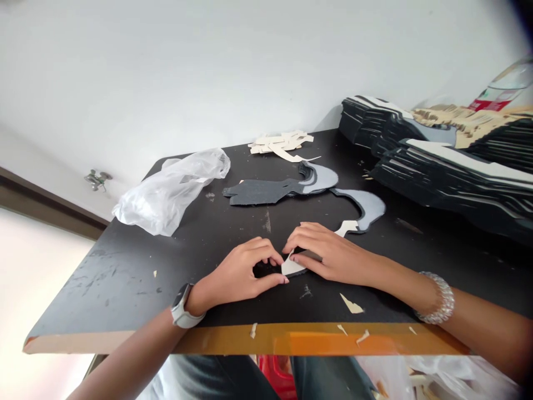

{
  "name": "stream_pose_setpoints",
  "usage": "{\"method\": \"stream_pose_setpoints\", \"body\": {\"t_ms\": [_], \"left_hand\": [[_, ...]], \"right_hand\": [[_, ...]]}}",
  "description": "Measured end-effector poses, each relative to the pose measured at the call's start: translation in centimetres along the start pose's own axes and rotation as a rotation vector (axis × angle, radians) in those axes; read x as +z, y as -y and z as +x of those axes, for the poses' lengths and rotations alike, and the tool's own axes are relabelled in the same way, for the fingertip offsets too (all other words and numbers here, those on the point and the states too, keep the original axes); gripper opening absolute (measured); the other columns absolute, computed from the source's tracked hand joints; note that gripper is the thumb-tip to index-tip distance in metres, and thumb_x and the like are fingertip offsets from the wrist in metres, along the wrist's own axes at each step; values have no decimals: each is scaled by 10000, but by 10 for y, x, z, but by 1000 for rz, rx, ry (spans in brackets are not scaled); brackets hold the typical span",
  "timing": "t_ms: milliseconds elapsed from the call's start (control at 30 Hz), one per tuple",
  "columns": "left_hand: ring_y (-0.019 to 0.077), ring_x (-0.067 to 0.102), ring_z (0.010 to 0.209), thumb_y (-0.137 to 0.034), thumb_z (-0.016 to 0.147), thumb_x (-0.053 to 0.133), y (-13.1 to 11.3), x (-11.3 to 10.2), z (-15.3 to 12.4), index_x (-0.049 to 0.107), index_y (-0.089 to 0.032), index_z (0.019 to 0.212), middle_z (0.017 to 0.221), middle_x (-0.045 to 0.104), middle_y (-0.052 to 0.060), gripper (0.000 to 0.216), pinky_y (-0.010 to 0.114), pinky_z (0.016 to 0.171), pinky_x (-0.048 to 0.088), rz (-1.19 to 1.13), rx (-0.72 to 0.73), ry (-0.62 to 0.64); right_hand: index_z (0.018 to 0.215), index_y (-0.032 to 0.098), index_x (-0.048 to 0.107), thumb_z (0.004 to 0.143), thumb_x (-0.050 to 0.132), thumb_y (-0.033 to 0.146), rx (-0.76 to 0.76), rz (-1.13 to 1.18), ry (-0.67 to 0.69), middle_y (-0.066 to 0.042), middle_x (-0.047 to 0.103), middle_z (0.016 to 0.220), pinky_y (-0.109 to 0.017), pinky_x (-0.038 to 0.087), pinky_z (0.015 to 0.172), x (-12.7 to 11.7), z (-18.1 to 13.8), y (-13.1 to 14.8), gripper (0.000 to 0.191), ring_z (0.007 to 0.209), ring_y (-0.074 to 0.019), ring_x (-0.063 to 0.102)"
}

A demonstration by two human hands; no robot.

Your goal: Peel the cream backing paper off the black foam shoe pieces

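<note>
While your left hand [237, 272] and right hand [328, 255] curve toward each other on the black table [104, 283], a small pointed cream-and-black cut-out [293, 265] sits pinched between them, its dark end under your right fingers. Just beyond, you have a curved grey-and-black foam cut-out [366, 205] with a cream tip, a long dark grey cut-out [262, 191], and a crumpled clear plastic bag [170, 191] further left. Loose cream offcuts [281, 141] lie near the far edge; tall stacks of black layered cut-outs [433, 166] sit at right. You wear a white smartwatch [180, 305] on your left wrist, a beaded bracelet [435, 297] on your right.
</note>
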State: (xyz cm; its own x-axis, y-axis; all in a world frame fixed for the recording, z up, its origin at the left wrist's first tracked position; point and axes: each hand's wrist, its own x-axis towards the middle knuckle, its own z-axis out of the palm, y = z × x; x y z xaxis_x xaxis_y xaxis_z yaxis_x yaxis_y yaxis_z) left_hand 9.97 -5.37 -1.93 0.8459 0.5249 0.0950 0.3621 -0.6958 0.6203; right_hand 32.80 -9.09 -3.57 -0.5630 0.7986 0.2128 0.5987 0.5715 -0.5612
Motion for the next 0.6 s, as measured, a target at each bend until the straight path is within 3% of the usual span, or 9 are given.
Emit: {"method": "stream_pose_setpoints", "body": {"t_ms": [133,267,600], "left_hand": [[162,521,809,-317,879,599,0,6,-1,582,-170,896,863,612,19,149,288,726,427,221,68,8],[186,524,808,-400,897,561,1,7,-3,576,-167,909,879,621,30,234,314,694,411,392,91,-2],[187,523,797,-364,927,506,0,11,-5,614,-153,899,853,608,41,238,315,695,434,454,163,-8]], "right_hand": [[1016,213,570,924,486,280,9,23,4,-51,617,978,-394,388,909,2,1,0,141,932,-195,538],[1014,237,641,939,454,268,-38,-3,9,-69,585,1105,-411,365,960,3,1,-4,204,1046,-205,522],[976,232,672,909,499,237,-96,-32,-8,-58,593,1062,-432,348,995,8,2,-9,186,976,-183,537]]}}
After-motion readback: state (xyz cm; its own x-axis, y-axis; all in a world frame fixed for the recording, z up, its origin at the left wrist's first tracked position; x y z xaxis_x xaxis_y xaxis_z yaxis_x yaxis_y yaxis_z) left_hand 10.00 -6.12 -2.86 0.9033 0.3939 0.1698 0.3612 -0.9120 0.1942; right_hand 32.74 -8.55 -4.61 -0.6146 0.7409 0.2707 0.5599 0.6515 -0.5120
